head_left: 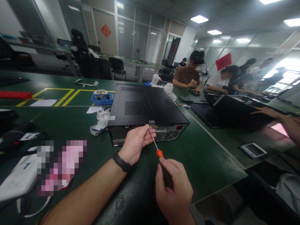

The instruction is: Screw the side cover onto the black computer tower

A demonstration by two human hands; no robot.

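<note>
A black desktop computer case (161, 104) lies flat on the green table, with its rear panel and fan grille facing me. My right hand (174, 187) is wrapped round the handle of an orange and black screwdriver (159, 153), whose metal shaft points up and away toward the top rear edge of the case. At that edge is my left hand (136, 142), wearing a dark wristband. Its thumb and fingers close together around the screwdriver's tip; whether they pinch the tip itself or a small part there is hidden. The tip's exact contact point cannot be made out.
White gloves (100, 122) and a blue tray (102, 99) with a tape roll lie left of the case. Nearer are a white device marked 1 (20, 175) and a blurred pink object (67, 162). A phone (254, 150) lies right; co-workers sit beyond.
</note>
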